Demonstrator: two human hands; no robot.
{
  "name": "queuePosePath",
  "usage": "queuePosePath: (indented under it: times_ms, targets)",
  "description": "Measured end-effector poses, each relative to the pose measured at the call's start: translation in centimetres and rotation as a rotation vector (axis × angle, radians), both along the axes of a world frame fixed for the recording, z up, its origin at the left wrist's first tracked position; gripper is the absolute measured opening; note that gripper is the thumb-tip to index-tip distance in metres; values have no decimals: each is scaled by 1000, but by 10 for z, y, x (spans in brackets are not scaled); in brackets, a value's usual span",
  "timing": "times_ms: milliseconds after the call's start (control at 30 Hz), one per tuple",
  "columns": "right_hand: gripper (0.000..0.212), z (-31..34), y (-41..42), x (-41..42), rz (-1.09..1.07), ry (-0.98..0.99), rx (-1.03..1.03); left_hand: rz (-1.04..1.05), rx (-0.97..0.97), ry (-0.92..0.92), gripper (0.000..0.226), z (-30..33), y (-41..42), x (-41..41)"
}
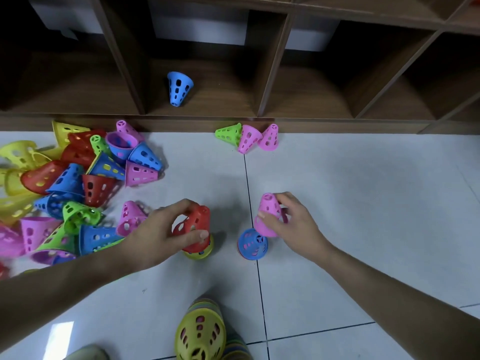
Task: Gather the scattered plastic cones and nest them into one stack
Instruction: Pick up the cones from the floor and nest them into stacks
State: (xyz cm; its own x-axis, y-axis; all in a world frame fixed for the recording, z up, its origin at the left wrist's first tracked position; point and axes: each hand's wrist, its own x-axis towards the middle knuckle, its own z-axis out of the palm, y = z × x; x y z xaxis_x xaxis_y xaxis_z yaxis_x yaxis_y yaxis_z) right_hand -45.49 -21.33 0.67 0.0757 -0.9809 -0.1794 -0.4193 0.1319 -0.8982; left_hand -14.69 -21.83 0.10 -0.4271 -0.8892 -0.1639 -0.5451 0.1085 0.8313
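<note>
The left hand (166, 229) grips a red cone (193, 227) over a yellow cone (200, 252) — the right hand (293, 222) pinches a pink cone (267, 216) above a blue one (252, 244). One blue cone (179, 88) stands in the shelf (270, 61) (far side).

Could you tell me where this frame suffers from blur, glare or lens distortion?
Head view: the cone pile at left is motion-smeared, worst at the frame edge; the shelf unit bows from wide-angle distortion and its cubbies sit in deep shadow; a window glare patch shines on the floor tiles.
</note>
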Motion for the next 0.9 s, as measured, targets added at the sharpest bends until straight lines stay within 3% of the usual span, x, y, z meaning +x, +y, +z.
queuePosePath:
  times_ms: [200,400,567,733,900]
  targets:
    - [28,-15,34,6,232,171,-15,-124,-69,-222,42,-12,9,5]
    - [19,-21,16,0,330,234,92,-99,-57,-202,56,-12,-6,12]
    - [13,-12,-19,-1,154,96,130,49,42,-95,59,-3,-34,15]
    - [6,-30,-81,-15,-118,154,53,37,-51,-227,50,-14,-70,13]
    - [52,-42,-138,-35,-13,416,-3,-43,-167,-397,46,-36,-122,4]
